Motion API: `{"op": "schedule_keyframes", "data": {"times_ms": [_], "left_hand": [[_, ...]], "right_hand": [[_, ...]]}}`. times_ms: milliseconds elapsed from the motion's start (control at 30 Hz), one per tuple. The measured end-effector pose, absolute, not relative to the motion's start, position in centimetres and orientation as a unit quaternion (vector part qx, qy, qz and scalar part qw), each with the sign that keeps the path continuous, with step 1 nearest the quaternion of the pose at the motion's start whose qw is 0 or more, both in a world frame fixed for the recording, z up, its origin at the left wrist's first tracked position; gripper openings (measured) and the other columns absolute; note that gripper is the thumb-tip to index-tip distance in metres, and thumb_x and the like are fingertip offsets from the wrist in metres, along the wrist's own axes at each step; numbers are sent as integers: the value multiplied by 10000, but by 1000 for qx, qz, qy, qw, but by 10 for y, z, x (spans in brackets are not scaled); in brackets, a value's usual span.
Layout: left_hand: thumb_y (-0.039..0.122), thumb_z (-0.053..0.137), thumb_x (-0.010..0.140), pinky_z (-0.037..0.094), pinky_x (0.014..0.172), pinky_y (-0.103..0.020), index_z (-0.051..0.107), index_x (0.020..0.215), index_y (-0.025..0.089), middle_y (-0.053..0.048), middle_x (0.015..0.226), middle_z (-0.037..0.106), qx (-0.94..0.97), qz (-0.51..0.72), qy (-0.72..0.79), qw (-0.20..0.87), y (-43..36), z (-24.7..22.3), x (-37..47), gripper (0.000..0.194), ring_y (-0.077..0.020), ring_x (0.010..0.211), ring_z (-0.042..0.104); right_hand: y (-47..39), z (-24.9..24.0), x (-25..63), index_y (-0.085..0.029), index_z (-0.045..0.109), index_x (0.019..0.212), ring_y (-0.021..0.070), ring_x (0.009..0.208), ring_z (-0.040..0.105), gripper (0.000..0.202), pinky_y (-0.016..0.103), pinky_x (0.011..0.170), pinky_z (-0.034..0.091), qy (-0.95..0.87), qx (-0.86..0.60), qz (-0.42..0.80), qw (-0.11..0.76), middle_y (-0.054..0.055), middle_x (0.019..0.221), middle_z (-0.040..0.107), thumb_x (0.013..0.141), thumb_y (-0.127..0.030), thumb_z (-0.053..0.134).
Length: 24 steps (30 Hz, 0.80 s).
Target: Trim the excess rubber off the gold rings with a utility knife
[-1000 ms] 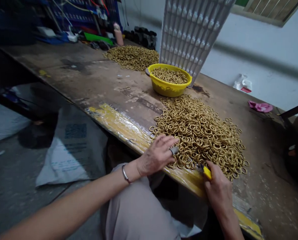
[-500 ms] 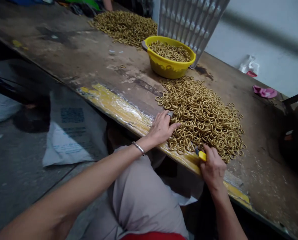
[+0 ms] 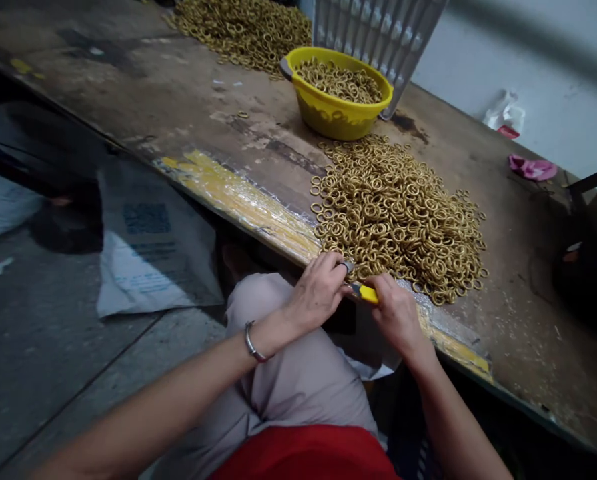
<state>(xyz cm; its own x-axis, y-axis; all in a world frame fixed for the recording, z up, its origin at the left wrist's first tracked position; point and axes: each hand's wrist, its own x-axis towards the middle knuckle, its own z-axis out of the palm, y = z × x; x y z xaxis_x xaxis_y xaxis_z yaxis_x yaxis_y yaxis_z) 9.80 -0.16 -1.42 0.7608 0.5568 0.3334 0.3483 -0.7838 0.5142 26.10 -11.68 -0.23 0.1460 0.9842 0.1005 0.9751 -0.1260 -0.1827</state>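
My right hand [image 3: 395, 310] is closed round a yellow utility knife [image 3: 368, 294], its dark tip pointing left at the fingers of my left hand [image 3: 321, 287]. Those left fingers are curled together at the table's front edge; whatever is between them is hidden. A grey band sits on one left finger, and a metal bracelet [image 3: 252, 341] circles the wrist. Just beyond both hands spreads a heap of gold-coloured rings [image 3: 403, 220], lying loose on the table.
A yellow basin [image 3: 335, 123] full of similar rings stands behind the heap. Farther back left lies another ring pile [image 3: 248, 33]. A ribbed translucent panel [image 3: 373, 33] leans behind the basin. Yellow tape [image 3: 243, 200] covers the table edge. A printed sack [image 3: 153, 247] stands below.
Both hands have drawn together at the table edge, the right moving left with the utility knife. My left hand has come off the heap's side, its fingers now curled. The view has tilted down slightly.
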Motion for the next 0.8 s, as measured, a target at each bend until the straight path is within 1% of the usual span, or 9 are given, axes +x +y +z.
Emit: {"op": "schedule_keyframes", "data": {"times_ms": [133,267,333,400,500,633,700,733,800], "left_hand": [[5,491,835,524,899,-421,573,886,181,-101,1022,584,916,227,256,208,0,-19,110,201,-268,1004,556],[-21,481,813,524,908,-416,572,897,170,-113,1021,597,909,250,259,212,2,-21,112,228,-273,1017,562],[-14,501,826,524,917,-414,568,914,176,-109,1033,606,900,272,258,224,1,-23,110,219,-268,1025,570],[15,538,850,527,916,-417,562,925,183,-105,1038,613,892,290,261,230,-1,-25,108,185,-266,1022,580],[63,594,868,534,907,-428,559,915,181,-110,1031,619,889,298,260,228,-2,-28,109,133,-279,1018,592],[73,595,883,524,949,-435,576,930,161,-142,1095,623,872,341,245,250,0,-27,110,102,-286,1068,599],[110,585,908,505,978,-432,592,918,156,-147,1116,627,839,393,249,284,-3,-23,107,48,-279,1090,598],[142,587,919,504,966,-422,603,901,155,-138,1082,637,815,413,259,313,-6,-21,104,27,-270,1066,606],[219,595,933,523,860,-370,626,868,155,-93,931,656,755,416,286,418,-16,-15,96,97,-231,927,626]], "right_hand": [[-109,-2,262,-165,610,1146,206,894,635,373,271,717,408,-650,-750,30,119,84,1032,698,818,-10,522],[-99,-2,258,-194,659,1038,189,803,626,314,260,655,378,-639,-763,11,92,65,980,701,814,-10,538],[-97,-3,259,-195,681,976,188,763,620,263,261,640,377,-637,-763,12,106,61,922,700,814,-30,554],[-98,-2,264,-193,697,959,188,762,625,220,263,662,401,-639,-751,26,164,60,881,703,845,-70,555],[-101,4,276,-195,715,917,177,746,626,173,266,695,438,-620,-727,69,286,52,837,703,923,-189,542],[-106,20,283,-191,721,827,153,670,571,231,268,645,431,-543,-729,102,404,25,752,660,935,-339,580],[-110,28,279,-182,730,847,135,618,530,248,260,599,416,-500,-719,158,457,5,699,621,921,-383,606],[-113,31,275,-176,736,864,124,590,509,257,254,574,407,-481,-708,202,476,-3,676,606,912,-403,623],[-119,36,262,-170,748,888,104,532,467,277,240,519,382,-457,-680,291,495,-17,634,584,897,-431,655]]}}
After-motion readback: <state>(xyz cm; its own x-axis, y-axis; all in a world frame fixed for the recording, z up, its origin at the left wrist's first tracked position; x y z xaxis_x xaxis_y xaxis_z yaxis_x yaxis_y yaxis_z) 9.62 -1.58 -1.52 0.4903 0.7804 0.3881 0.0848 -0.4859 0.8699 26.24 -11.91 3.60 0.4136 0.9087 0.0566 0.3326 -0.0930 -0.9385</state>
